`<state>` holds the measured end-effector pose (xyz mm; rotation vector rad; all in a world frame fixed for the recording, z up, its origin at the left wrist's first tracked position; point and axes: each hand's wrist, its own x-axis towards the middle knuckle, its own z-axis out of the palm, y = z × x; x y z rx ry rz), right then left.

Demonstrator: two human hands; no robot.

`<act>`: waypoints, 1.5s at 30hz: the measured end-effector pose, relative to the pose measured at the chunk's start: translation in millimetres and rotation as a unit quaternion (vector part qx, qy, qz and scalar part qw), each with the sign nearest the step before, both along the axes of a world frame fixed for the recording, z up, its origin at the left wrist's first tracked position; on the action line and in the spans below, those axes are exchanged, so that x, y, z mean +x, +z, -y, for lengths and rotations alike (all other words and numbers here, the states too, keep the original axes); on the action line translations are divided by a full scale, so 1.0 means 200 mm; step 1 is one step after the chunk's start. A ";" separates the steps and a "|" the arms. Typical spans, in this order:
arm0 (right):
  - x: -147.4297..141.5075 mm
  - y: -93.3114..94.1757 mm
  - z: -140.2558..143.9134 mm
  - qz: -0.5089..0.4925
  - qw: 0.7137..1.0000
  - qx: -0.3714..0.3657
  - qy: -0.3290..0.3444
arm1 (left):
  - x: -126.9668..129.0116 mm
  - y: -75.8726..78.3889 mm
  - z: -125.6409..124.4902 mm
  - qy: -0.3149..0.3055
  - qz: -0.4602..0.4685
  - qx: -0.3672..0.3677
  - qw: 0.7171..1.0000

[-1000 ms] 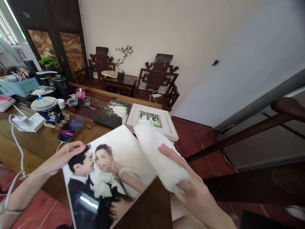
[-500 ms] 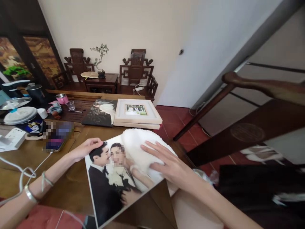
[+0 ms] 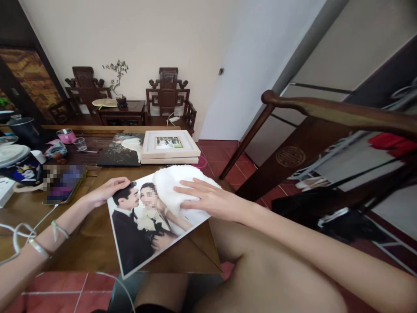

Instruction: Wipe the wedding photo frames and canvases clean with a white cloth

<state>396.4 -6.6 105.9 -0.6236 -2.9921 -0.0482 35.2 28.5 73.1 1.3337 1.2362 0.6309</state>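
A large wedding photo print lies tilted over the front edge of the wooden table, its lower left corner sticking out past the edge. My left hand pinches its upper left edge, thumb and fingers closed there. On the right part of the print rests a thick white cloth with a fluffy rim, covering much of that side. Flat on top of this cloth is my right hand, fingers spread and stretched out; its palm side is hidden.
Behind the print lie stacked white picture frames and a dark photo panel. At left stand a pink cup, a clear cup, a phone and a white cable. A wooden chair stands at right.
My view has swung right, so the table things appear farther left. My right hand still lies on the cloth, and my left hand keeps its hold on the print's edge.
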 end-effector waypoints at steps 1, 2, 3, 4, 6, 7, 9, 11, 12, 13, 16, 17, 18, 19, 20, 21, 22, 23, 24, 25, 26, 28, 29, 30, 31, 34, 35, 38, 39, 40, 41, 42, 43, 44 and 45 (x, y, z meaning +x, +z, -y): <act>-0.01 0.02 0.02 0.007 1.000 -0.001 -0.007 | 0.00 0.00 0.00 0.000 -0.002 -0.001 1.000; -0.01 0.03 0.03 0.011 1.000 -0.001 -0.012 | 0.00 0.00 0.00 0.001 -0.003 -0.001 1.000; -0.02 0.03 0.05 0.013 1.000 -0.002 -0.016 | 0.00 0.00 0.00 0.002 -0.003 0.000 1.000; -0.03 0.03 0.06 0.013 1.000 -0.002 -0.019 | 0.00 0.00 0.00 0.002 -0.002 0.001 1.000; -0.05 0.02 0.11 0.009 1.000 -0.003 -0.020 | -0.01 -0.01 0.00 -0.001 0.002 0.004 1.000; -0.06 0.01 0.14 0.006 1.000 -0.005 -0.016 | -0.01 -0.02 0.00 -0.005 0.005 0.005 1.000; -0.08 0.00 0.21 0.001 1.000 -0.014 0.001 | -0.02 -0.04 -0.01 -0.017 0.011 0.004 1.000; -0.10 -0.01 0.28 0.004 0.999 -0.028 0.018 | -0.03 -0.06 -0.02 -0.030 0.017 0.000 0.999; -0.11 0.00 0.31 0.006 0.999 -0.033 0.022 | -0.04 -0.07 -0.03 -0.035 0.020 -0.002 0.999; -0.12 0.00 0.33 0.010 0.999 -0.037 0.023 | -0.04 -0.08 -0.04 -0.040 0.022 -0.003 0.999; -0.15 0.04 0.34 0.010 0.999 -0.044 0.024 | -0.06 -0.11 -0.07 -0.051 0.025 -0.004 0.998; -0.16 0.05 0.32 0.007 0.999 -0.047 0.025 | -0.06 -0.12 -0.09 -0.054 0.025 -0.003 0.998; -0.17 0.05 0.30 0.007 0.998 -0.050 0.026 | -0.07 -0.13 -0.10 -0.057 0.024 -0.002 0.998; -0.18 0.05 0.28 0.009 0.998 -0.053 0.028 | -0.08 -0.14 -0.12 -0.061 0.022 -0.001 0.998; -0.20 0.05 0.25 0.013 0.998 -0.053 0.029 | -0.09 -0.14 -0.14 -0.065 0.020 -0.001 0.998; -0.21 0.04 0.23 0.020 0.998 -0.053 0.030 | -0.10 -0.15 -0.15 -0.069 0.019 0.000 0.997; -0.22 0.03 0.21 0.026 0.998 -0.051 0.032 | -0.10 -0.15 -0.17 -0.074 0.017 0.000 0.997; -0.24 0.02 0.19 0.029 0.998 -0.048 0.035 | -0.11 -0.16 -0.19 -0.078 0.015 0.002 0.997; -0.25 0.01 0.18 0.030 0.998 -0.046 0.039 | -0.11 -0.16 -0.20 -0.083 0.014 0.005 0.996; -0.27 0.00 0.16 0.031 0.998 -0.045 0.043 | -0.11 -0.16 -0.22 -0.087 0.013 0.009 0.996; -0.29 -0.01 0.15 0.031 0.997 -0.046 0.047 | -0.10 -0.17 -0.23 -0.092 0.012 0.014 0.996; -0.32 -0.03 0.11 0.038 0.996 -0.053 0.060 | -0.09 -0.17 -0.26 -0.104 0.006 0.024 0.994; -0.33 -0.04 0.08 0.046 0.995 -0.057 0.066 | -0.09 -0.17 -0.27 -0.110 0.001 0.029 0.993; -0.34 -0.05 0.05 0.055 0.994 -0.061 0.072 | -0.08 -0.17 -0.28 -0.118 -0.006 0.033 0.992; -0.35 -0.06 0.02 0.064 0.993 -0.063 0.081 | -0.08 -0.17 -0.30 -0.125 -0.013 0.039 0.991; -0.36 -0.12 -0.08 0.068 0.990 -0.057 0.108 | -0.08 -0.16 -0.36 -0.146 -0.048 0.060 0.986; -0.37 -0.14 -0.11 0.056 0.990 -0.049 0.118 | -0.08 -0.16 -0.38 -0.153 -0.063 0.068 0.984; -0.39 -0.20 -0.16 0.001 0.990 -0.006 0.144 | -0.09 -0.15 -0.44 -0.184 -0.106 0.086 0.973; -0.40 -0.21 -0.17 -0.018 0.988 0.012 0.150 | -0.09 -0.15 -0.45 -0.194 -0.121 0.092 0.969; -0.41 -0.22 -0.18 -0.034 0.987 0.028 0.155 | -0.09 -0.14 -0.46 -0.203 -0.136 0.100 0.965; -0.42 -0.23 -0.18 -0.049 0.985 0.043 0.160 | -0.08 -0.13 -0.47 -0.208 -0.152 0.111 0.960; -0.42 -0.24 -0.19 -0.065 0.983 0.056 0.161 | -0.07 -0.13 -0.47 -0.208 -0.170 0.125 0.955; -0.43 -0.25 -0.20 -0.081 0.982 0.065 0.158 | -0.07 -0.12 -0.48 -0.205 -0.187 0.142 0.950; -0.43 -0.26 -0.20 -0.094 0.981 0.068 0.154 | -0.06 -0.11 -0.48 -0.201 -0.204 0.160 0.945; -0.42 -0.27 -0.21 -0.110 0.981 0.069 0.146 | -0.04 -0.10 -0.49 -0.196 -0.220 0.176 0.939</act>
